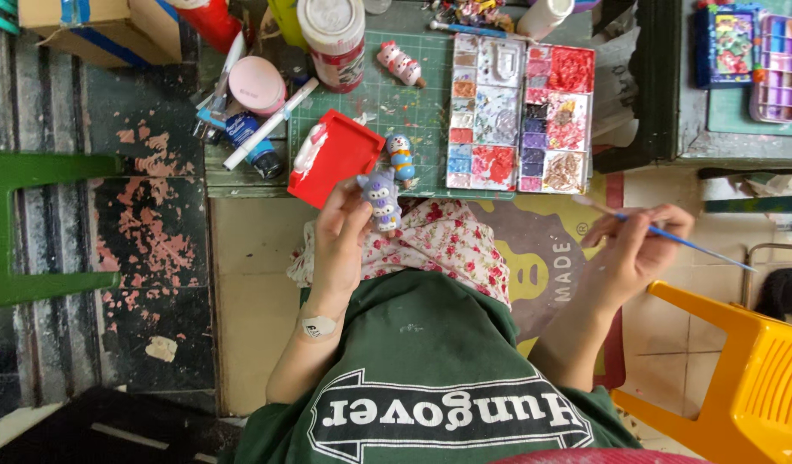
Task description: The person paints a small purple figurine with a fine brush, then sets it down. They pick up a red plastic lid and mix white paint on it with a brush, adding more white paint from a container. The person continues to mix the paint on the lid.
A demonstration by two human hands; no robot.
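Observation:
My left hand [340,230] is shut on a small lilac figurine [381,199] with dark stripes, held upright above my lap near the table's front edge. My right hand [638,242] grips a thin blue-handled paintbrush [671,236], its tip pointing left, out to the right of the table. A paint palette [520,107] with red, purple and blue wells lies on the green cutting mat [405,103]. Next to the lilac figurine stands a blue and white figurine [402,156]. A pink and white figurine [399,64] lies farther back on the mat.
A red tray [334,156] with white paint sits at the table's front edge. Behind it are a large jar [332,33], a pink lidded tub [256,84], a white marker [271,124] and a blue tube [250,139]. A yellow chair [748,369] is at right, a green stool [35,228] at left.

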